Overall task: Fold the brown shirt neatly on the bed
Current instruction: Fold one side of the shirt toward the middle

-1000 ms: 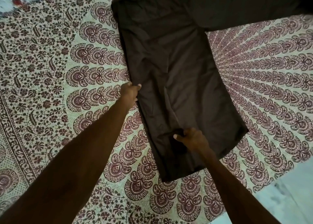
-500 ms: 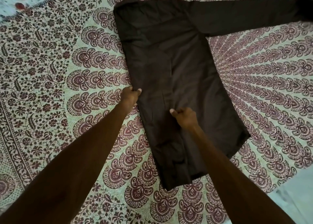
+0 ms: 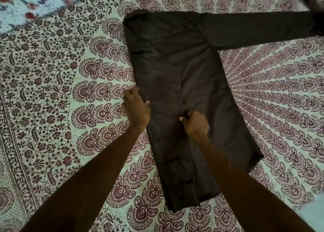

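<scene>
Two bare forearms, no sleeves or watch visible, left hand (image 3: 135, 107) w/ thin ring on a finger, short pale nails, right hand (image 3: 196, 124) no rings seen

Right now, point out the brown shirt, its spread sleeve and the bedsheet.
brown shirt (image 3: 201, 84), head view, middle of the body
spread sleeve (image 3: 263, 28), head view, mid-length
bedsheet (image 3: 52, 91), head view, bare patterned area left of shirt
</scene>
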Tool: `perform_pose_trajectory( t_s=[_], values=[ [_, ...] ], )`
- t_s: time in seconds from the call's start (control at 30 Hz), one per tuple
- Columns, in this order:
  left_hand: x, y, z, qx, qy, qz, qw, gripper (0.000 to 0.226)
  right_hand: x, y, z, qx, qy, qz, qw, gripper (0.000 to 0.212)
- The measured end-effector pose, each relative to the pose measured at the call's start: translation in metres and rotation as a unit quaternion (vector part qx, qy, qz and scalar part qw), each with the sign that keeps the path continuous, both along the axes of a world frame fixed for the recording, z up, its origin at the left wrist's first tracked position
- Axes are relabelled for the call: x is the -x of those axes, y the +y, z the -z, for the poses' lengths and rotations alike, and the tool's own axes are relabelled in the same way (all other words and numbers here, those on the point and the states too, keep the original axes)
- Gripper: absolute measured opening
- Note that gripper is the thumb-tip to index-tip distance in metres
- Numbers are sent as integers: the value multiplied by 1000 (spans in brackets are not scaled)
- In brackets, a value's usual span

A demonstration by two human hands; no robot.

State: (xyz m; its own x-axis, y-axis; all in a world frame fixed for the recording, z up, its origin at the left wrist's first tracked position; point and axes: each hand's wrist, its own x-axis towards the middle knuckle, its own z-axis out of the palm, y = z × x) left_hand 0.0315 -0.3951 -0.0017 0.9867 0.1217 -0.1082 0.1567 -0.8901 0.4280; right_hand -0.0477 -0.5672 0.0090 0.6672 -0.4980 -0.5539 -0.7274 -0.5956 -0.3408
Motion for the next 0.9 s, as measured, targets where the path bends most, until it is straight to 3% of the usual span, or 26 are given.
perform_pose_trajectory(
  t_s=[0.07,0.13,0.3,0.4,0.53,0.67,0.9],
  values=[
    [15,0,-2,-45,-54,95,993,50,7,3,-3,43,-94,-38,994,31],
    [37,1,-2,-64,-64,170,981,41,17,7,-6,21,-143,-87,986,19],
    [115,9,8,-96,-26,269,958,27,61,9,3,-38,-21,-237,971,11],
    [156,16,15,-78,45,284,954,41,83,6,6,-51,-31,-264,963,25],
    [191,21,11,-51,45,227,971,46,108,4,6,-17,-111,-310,944,28],
    [218,26,17,-79,91,253,960,64,128,1,6,9,-19,-386,922,49],
    [236,29,20,-69,135,283,947,108,142,1,-5,111,-28,-466,877,93]
  ],
)
